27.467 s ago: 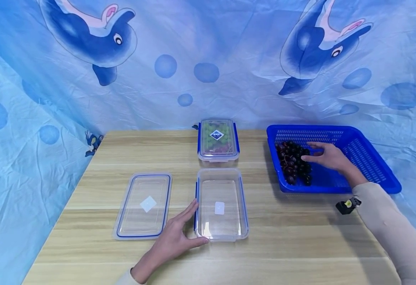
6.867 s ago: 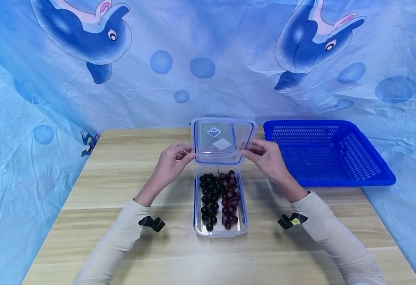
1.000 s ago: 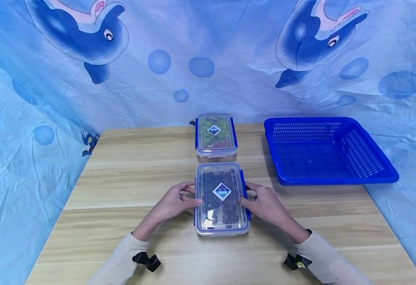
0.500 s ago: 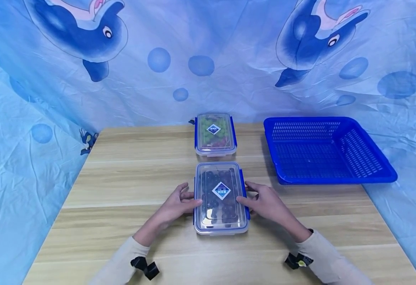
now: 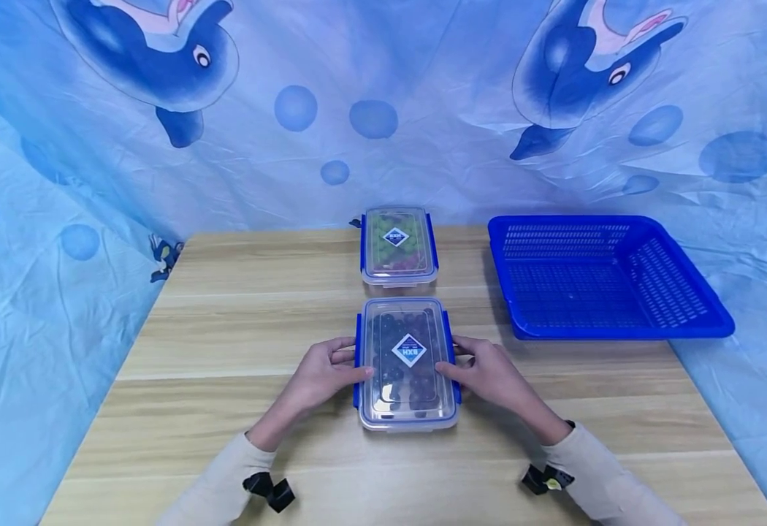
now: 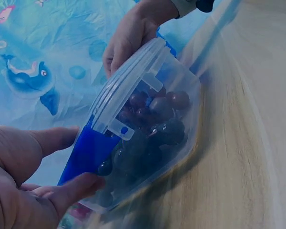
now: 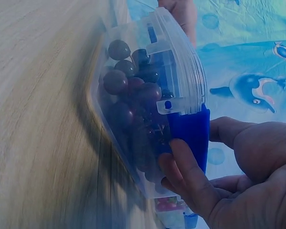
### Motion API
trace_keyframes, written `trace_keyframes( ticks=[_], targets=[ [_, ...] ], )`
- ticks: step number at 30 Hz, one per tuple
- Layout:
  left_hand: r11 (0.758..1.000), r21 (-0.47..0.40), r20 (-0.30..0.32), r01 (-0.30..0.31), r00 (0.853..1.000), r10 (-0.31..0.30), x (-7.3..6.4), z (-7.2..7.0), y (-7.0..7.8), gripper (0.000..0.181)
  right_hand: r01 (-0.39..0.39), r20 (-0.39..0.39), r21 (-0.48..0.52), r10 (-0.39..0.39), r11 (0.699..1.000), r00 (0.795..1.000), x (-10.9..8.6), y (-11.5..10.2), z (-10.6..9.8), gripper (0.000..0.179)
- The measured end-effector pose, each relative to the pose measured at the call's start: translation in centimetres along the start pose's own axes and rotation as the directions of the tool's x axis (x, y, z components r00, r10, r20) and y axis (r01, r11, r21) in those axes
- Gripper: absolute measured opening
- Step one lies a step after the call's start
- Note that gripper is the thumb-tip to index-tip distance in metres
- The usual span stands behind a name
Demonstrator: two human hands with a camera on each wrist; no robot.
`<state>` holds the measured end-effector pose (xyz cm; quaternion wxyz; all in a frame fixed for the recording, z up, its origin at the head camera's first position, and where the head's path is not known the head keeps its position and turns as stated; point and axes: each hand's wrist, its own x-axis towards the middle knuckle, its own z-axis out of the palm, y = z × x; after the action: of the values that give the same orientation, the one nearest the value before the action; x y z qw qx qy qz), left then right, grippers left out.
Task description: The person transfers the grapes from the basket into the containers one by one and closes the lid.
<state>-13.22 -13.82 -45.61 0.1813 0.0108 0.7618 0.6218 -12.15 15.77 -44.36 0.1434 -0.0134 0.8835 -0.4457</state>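
A clear food container [image 5: 410,409] with a blue-edged lid stands on the table, dark grapes [image 6: 159,109] showing through its wall. My left hand [image 5: 326,372] holds its left side, thumb on the lid's edge and fingers at the blue side clip [image 6: 90,152]. On the opposite side, my right hand [image 5: 486,372] grips the container, thumb on the lid and fingers against the other blue clip [image 7: 190,136]. Both clips lie along the container's sides; whether they are fully latched I cannot tell.
Behind it stands a second lidded container [image 5: 397,267] with green and reddish fruit inside. A blue perforated basket [image 5: 581,292] without fruit is at the back right of the wooden table [image 5: 226,307]. A dolphin-print cloth [image 5: 449,146] hangs behind.
The grapes have gone from basket to container, and the lid from the table's left onto it. Over the last half second, the left blue clip has come more into view; hands barely moved.
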Motion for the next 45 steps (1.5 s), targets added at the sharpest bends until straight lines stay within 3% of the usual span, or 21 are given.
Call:
trace_keyframes(
  ticks=[7,15,20,25,32,39,45],
  targets=[
    [1.0,0.025,0.002,-0.016,1.0,0.016,-0.1,0.5,0.3,0.068,0.012,0.005,-0.03,-0.012,0.999,1.0,-0.1,-0.1,0.1,0.07],
    [0.979,0.177,0.055,-0.099,0.994,0.091,-0.1,0.5,1.0,0.059,0.021,-0.017,-0.064,-0.022,0.998,1.0,-0.1,-0.2,0.2,0.069],
    [0.962,0.258,0.074,-0.092,0.994,0.076,-0.2,0.8,1.7,0.057,0.029,-0.03,-0.094,-0.032,0.995,0.999,-0.1,-0.3,0.2,0.069],
    [0.956,0.285,0.071,-0.073,0.996,0.055,-0.3,0.9,2.1,0.06,0.029,-0.036,-0.115,-0.033,0.993,0.999,-0.2,-0.4,0.3,0.069],
    [0.965,0.258,0.018,-0.052,0.999,0.049,-0.2,0.7,1.9,0.056,0.003,-0.042,-0.131,-0.008,0.991,0.999,-0.3,-0.8,0.3,0.068],
    [0.97,0.239,0.009,-0.053,0.999,0.053,-0.3,0.5,1.7,0.057,-0.019,-0.021,-0.133,0.016,0.991,1.0,-0.3,-1.2,0.2,0.069],
    [0.99,0.142,0.011,-0.021,1.0,0.02,-0.7,0.0,0.9,0.07,-0.023,0.006,-0.08,0.024,0.996,1.0,-0.3,-0.7,0.2,0.072]
  ],
)
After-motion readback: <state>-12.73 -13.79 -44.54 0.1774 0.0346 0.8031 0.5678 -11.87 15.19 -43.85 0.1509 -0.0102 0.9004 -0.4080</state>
